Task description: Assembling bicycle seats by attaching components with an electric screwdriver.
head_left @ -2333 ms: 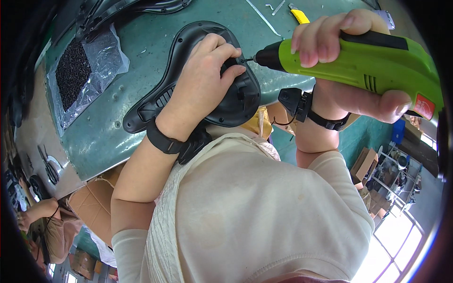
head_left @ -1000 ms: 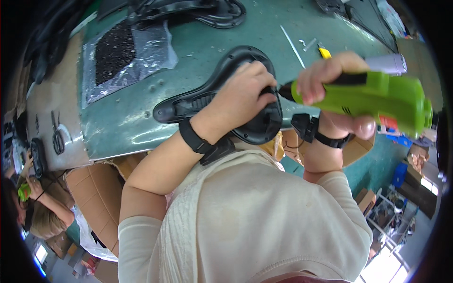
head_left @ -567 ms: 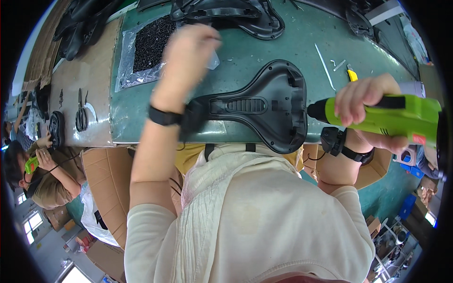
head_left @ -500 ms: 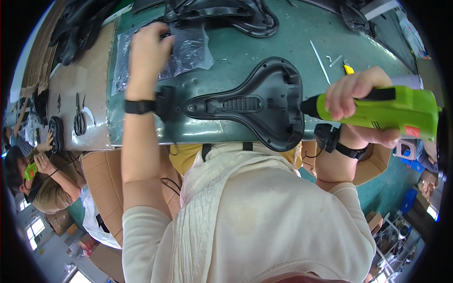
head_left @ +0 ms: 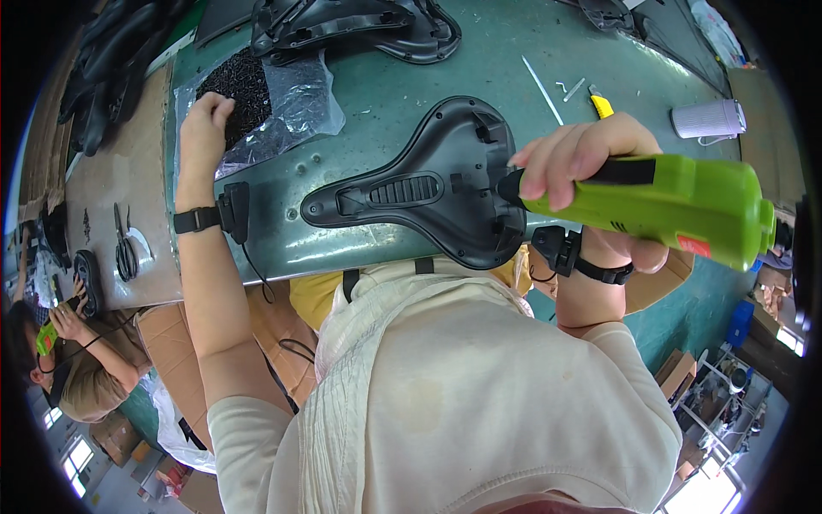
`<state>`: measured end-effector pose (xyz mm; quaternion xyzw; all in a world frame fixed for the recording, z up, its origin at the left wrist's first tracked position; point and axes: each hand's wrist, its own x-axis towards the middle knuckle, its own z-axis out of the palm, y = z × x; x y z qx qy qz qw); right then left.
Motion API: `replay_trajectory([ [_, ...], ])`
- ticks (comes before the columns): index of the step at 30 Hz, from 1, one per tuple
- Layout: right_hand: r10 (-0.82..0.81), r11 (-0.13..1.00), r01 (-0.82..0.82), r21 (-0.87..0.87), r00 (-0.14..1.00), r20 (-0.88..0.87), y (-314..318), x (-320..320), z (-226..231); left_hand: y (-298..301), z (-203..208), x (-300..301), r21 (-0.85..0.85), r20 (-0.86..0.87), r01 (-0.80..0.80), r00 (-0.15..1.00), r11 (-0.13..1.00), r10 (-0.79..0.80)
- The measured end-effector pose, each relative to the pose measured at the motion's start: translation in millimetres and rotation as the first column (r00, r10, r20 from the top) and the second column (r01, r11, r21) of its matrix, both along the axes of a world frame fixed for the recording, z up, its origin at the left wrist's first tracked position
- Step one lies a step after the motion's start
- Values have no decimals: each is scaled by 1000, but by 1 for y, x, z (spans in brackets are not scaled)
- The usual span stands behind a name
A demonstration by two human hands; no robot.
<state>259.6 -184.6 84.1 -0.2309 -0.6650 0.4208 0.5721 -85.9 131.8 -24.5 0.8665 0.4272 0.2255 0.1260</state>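
Note:
My left hand (head_left: 204, 137) is at the near left edge of a heap of small dark screws (head_left: 247, 90) on a clear plastic bag (head_left: 301, 98). Its fingers are curled together; whatever they may pinch is too small to make out. My right hand (head_left: 591, 158) grips a green electric screwdriver (head_left: 711, 214), held level with its black nose pointing left. That nose is close to the wide end of a black bicycle saddle (head_left: 462, 171); whether they touch I cannot tell. The saddle lies underside up on the green table, its narrow tip to the left.
More black saddle parts (head_left: 342, 30) lie at the back. A yellow utility knife (head_left: 602, 104) and a lilac cup (head_left: 709, 118) are on the right. Scissors (head_left: 125, 253) rest on the board at left, near a co-worker (head_left: 94, 360) holding a green tool.
My left hand has come back toward me from over the bag, exposing the screw heap. The whole view has shifted, with the saddle and screwdriver now further left in it.

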Motion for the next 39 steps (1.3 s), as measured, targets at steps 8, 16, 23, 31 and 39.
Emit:
replay_trajectory([
  [8, -298, 953, 300, -40, 907, -299, -17, -5, -7, -52, 26, 38, -669, 737, 560, 585, 488, 340],
  [16, -594, 764, 514, -391, 321, -737, -20, 94, -39, -190, 30, 139, -640, 717, 766, 623, -59, 314],
  [23, -686, 700, 443, -561, 197, -700, 5, 130, -86, -212, 21, 180, -637, 748, 754, 655, -163, 107],
  [31, -723, 673, 381, -634, 154, -674, 28, 128, -102, -212, 30, 182, -707, 702, 700, 712, -106, 18],
  [39, -777, 611, 401, -683, 138, -614, 33, 127, -107, -210, 29, 182, -733, 678, 671, 733, -108, -53],
])
